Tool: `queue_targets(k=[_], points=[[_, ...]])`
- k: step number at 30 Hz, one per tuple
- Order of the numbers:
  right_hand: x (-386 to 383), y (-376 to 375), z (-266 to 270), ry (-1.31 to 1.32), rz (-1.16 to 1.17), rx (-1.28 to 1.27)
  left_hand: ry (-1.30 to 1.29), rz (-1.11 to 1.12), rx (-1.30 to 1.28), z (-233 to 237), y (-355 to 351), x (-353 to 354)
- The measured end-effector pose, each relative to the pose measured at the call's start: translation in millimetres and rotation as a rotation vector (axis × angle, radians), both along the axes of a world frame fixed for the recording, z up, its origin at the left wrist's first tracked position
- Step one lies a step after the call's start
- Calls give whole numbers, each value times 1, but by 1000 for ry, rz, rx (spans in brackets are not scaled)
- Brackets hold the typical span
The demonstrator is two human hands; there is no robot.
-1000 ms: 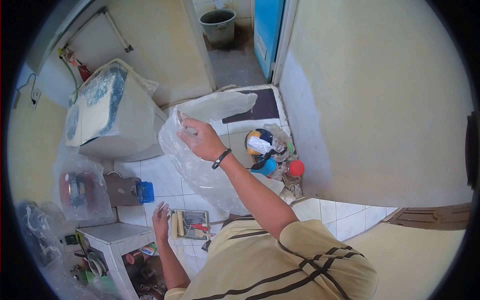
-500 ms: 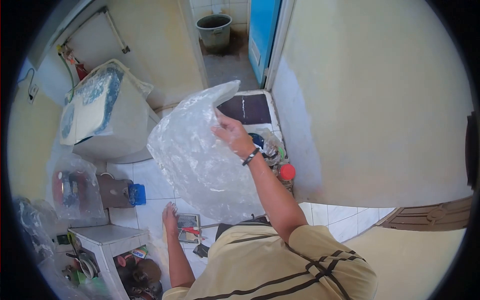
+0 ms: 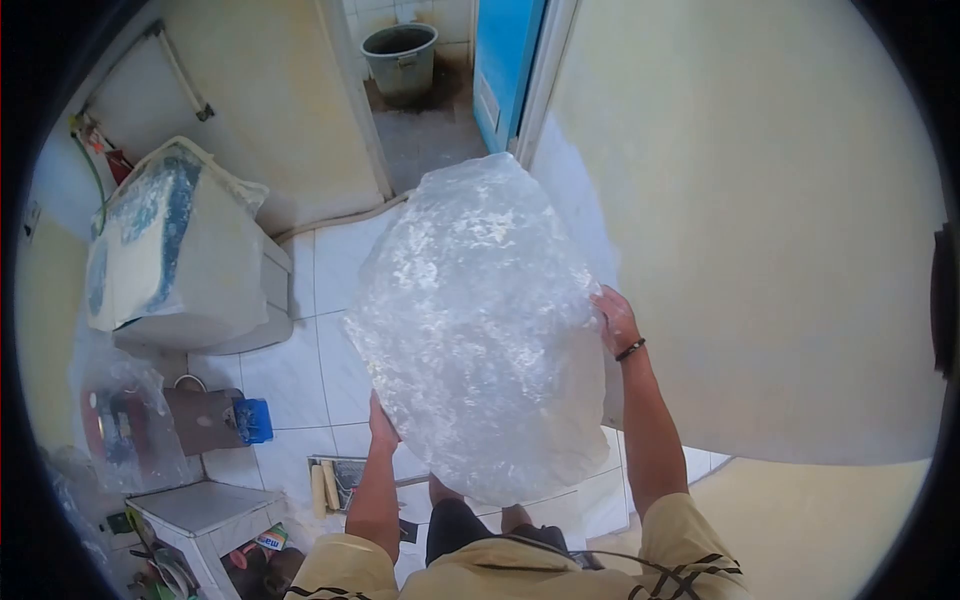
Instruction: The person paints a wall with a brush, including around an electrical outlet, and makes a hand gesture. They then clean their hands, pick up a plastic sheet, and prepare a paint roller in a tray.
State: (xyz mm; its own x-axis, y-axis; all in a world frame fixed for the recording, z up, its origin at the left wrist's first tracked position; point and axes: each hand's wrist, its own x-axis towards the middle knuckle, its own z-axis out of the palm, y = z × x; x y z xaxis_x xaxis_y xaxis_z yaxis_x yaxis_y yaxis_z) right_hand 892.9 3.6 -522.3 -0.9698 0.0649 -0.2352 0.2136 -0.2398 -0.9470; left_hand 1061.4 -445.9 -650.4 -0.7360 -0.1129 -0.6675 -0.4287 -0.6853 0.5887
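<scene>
A large crumpled sheet of clear plastic (image 3: pixel 480 330) is spread out in front of me, between my two hands. My left hand (image 3: pixel 382 420) is closed on its lower left edge, with the fingers partly behind the plastic. At the right edge, my right hand (image 3: pixel 616 318) grips the sheet, a dark bracelet on the wrist. The floor and doorway threshold behind the sheet are mostly hidden.
A plastic-covered washing machine (image 3: pixel 190 250) stands at the left. Below it are a brown item with a blue piece (image 3: pixel 253 420) and a low tiled shelf (image 3: pixel 205 508). A paint tray (image 3: pixel 345 478) with rollers lies near my feet. A grey bucket (image 3: pixel 400 65) stands beyond the blue door (image 3: pixel 505 75).
My right hand has moved right and down, and my left hand has come onto the sheet. The plastic has opened wider and now faces me. The view has shifted.
</scene>
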Motion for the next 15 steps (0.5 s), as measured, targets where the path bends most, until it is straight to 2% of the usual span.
queue_targets(k=[2, 3, 5, 7, 10, 12, 15], points=[[-5, 17, -16, -89, -26, 184, 29, -13, 73, -37, -2, -5], [-5, 27, -19, -166, -28, 284, -65, -34, -12, -62, -2, -4], [-8, 45, -41, -224, -47, 481, -256, -76, -176, -77, 6, -9], [-13, 66, -86, -180, -75, 661, -228, -85, -193, -88, 17, -14], [-12, 83, -119, -296, -154, 822, -209, -97, -176, -97, 29, -20], [-17, 113, -160, -402, -136, 1002, -286, -195, -260, -108, 33, -27], [-12, 110, -163, -451, -157, 1102, -348, -326, -282, -124, 37, -31]])
